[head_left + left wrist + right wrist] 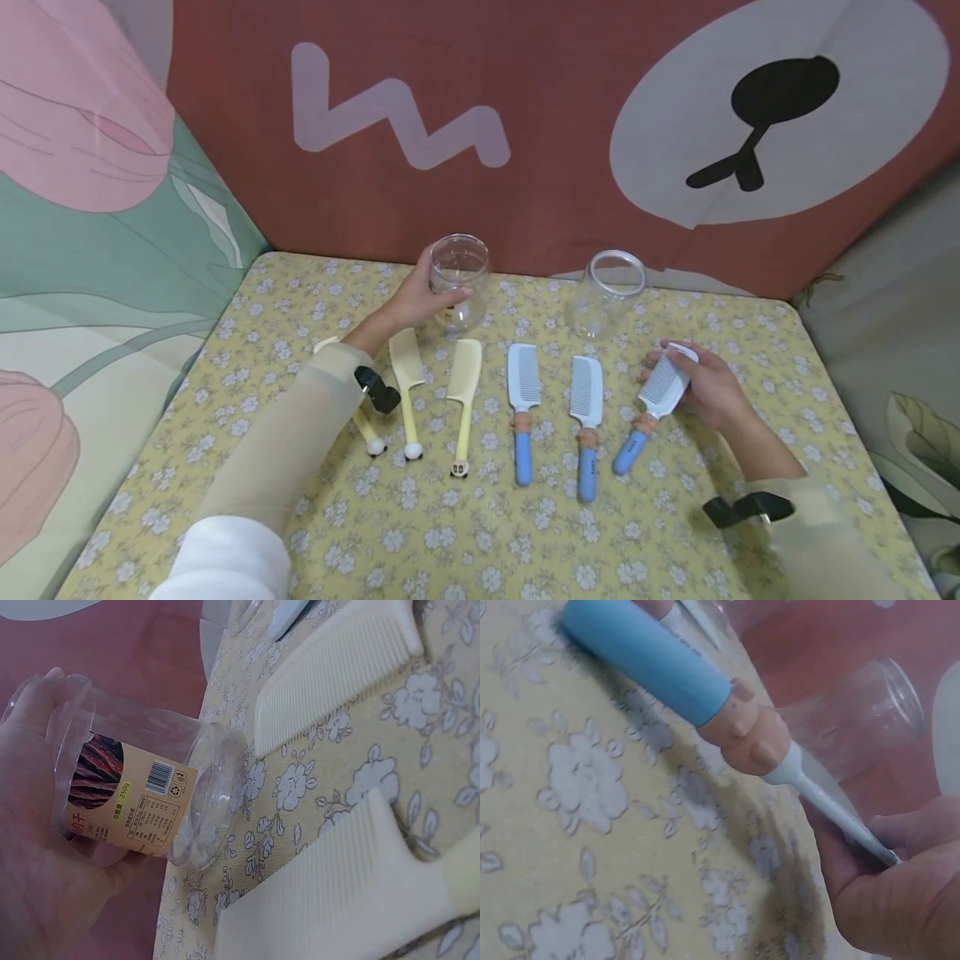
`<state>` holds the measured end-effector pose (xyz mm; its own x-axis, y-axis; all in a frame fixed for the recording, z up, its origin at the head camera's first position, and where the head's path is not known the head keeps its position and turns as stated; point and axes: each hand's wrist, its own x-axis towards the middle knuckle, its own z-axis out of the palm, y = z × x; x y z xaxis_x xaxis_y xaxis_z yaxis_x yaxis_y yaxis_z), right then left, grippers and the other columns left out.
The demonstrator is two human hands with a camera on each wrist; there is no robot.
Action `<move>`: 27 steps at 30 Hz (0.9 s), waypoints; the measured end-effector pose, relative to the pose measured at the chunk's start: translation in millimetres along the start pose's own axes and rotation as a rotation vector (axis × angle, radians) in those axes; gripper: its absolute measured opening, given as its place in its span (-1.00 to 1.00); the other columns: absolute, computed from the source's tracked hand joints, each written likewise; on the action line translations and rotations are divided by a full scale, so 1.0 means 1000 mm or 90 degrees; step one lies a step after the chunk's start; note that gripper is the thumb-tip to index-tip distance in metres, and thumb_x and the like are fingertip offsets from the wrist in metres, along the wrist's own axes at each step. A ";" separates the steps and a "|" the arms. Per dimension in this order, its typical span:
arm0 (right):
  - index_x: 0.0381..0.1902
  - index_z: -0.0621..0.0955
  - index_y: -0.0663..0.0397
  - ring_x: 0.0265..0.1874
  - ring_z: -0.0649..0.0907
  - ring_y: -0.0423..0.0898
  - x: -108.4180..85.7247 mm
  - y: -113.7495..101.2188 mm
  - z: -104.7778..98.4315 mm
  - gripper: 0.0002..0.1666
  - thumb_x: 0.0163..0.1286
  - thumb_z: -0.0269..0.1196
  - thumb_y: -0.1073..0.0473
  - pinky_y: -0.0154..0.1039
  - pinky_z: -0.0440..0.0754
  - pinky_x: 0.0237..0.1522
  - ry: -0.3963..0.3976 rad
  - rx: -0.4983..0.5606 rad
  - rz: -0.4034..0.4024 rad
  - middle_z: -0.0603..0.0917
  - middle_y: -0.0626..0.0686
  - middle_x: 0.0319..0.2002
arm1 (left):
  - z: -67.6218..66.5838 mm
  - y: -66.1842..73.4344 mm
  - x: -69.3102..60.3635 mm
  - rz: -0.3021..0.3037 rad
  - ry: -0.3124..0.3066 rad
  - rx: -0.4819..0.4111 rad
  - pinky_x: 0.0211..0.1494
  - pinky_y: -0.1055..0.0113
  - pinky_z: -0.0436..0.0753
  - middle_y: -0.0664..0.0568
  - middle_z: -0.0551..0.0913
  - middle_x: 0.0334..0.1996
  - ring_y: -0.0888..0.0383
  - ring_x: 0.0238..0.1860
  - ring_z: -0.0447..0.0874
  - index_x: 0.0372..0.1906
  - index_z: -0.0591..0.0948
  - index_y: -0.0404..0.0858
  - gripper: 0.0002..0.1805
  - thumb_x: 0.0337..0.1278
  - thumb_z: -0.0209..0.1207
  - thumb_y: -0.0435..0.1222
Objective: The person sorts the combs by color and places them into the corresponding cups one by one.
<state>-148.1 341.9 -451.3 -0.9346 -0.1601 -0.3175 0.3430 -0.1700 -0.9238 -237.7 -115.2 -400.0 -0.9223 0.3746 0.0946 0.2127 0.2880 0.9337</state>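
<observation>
At the back of the table, my left hand (417,298) grips a clear plastic jar (471,315) round its upper part, with the open mouth upward. In the left wrist view, the jar bears a brown-and-orange label (142,796) with a barcode. My right hand (716,390) pinches a light blue comb (663,385) by its toothed head, thumb on top. This comb has a blue handle (649,660) that slants down to the left, and a small peach-coloured figure (751,735) at its neck. Whether the jar or comb touches the table cannot be told.
A second clear jar (592,312) stands at the back right. Two blue combs, one left (523,417) and one right (587,425), lie mid-table. Three cream combs lie left: one (465,375), another (407,362), and one (367,429) partly under my left arm. A flowered cloth (450,550) covers the table.
</observation>
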 end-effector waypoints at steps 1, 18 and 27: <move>0.40 0.21 0.33 -0.12 0.79 -0.02 0.000 -0.001 0.000 -0.46 0.66 0.03 0.14 -0.16 0.75 -0.08 -0.010 0.009 -0.002 0.75 0.00 -0.08 | 0.000 -0.004 0.002 0.001 0.001 0.000 0.51 -0.09 0.26 -0.33 0.15 0.50 -0.28 0.51 0.15 0.60 -0.09 -0.35 0.00 0.29 0.33 -0.38; 0.24 0.46 0.05 -0.09 0.79 -0.03 -0.018 -0.055 0.014 -0.71 0.66 0.00 0.17 -0.27 0.72 -0.09 -0.079 -0.004 -0.123 0.75 0.01 0.00 | 0.001 -0.033 0.012 0.015 0.010 -0.001 0.49 -0.02 0.31 -0.17 0.19 0.50 -0.21 0.51 0.18 0.62 -0.08 -0.18 0.03 0.28 0.37 -0.28; 0.22 0.52 0.14 -0.08 0.79 0.00 -0.021 -0.100 0.040 -0.69 0.64 0.02 0.22 -0.26 0.73 -0.15 -0.097 -0.011 -0.212 0.76 0.08 0.01 | 0.002 -0.034 0.012 0.010 0.019 0.008 0.50 0.02 0.29 -0.17 0.20 0.50 -0.16 0.51 0.19 0.61 -0.06 -0.19 0.01 0.28 0.36 -0.30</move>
<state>-159.0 323.8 -343.8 -0.9696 -0.2421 0.0362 0.0188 -0.2212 -0.9750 -255.5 -118.8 -430.8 -0.9278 0.3532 0.1199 0.2314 0.2930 0.9277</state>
